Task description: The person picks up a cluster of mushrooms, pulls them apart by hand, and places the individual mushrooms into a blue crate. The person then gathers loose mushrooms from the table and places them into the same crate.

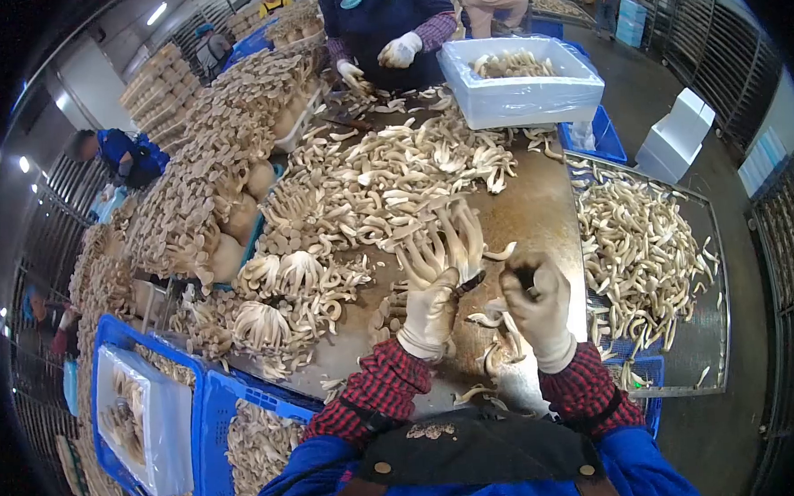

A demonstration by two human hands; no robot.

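My left hand [430, 316], in a white glove, is closed around the base of a mushroom cluster [442, 241] whose stems fan upward. A dark blade [471, 283] shows at the base of the cluster, beside my left fingers; its handle is hidden. To the right, my right hand [541, 308], gloved too, is curled with its fingers bent; what it holds, if anything, cannot be made out. Loose stems [509, 336] lie on the metal table [543, 213] between and below my hands. A large mushroom heap [367, 187] spreads beyond them.
A mesh tray [717, 321] of cut stems stands right. A white lined box [533, 102] sits at the far right corner. Blue crates [210, 419] stand lower left, under tall stacked mushrooms [203, 150]. Across the table, a co-worker's gloved hands [400, 50] are over the far edge.
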